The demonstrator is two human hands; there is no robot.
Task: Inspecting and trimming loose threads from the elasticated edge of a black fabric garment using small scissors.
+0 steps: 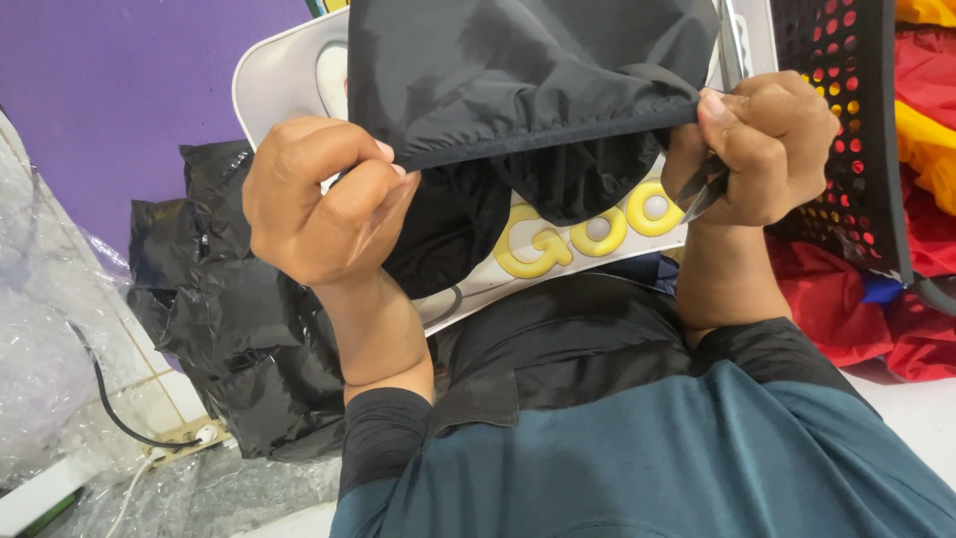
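I hold up a black, thin fabric garment (528, 75) by its elastic hem, stretched between both hands. My left hand (319, 204) pinches the hem's left end with thumb and fingers. My right hand (762, 149) grips the hem's right end and also holds a small dark blade-like tool (702, 194) whose tip pokes out below the fingers. Part of the garment hangs down between my hands.
A black puffy jacket (234, 319) lies at the left. Under the fabric sits a white board with raised yellow letters (568, 239). A black perforated basket (846, 110) stands at the right beside red and yellow cloth (921, 299). Clear plastic wrap (40, 329) and a power strip (184, 438) lie lower left.
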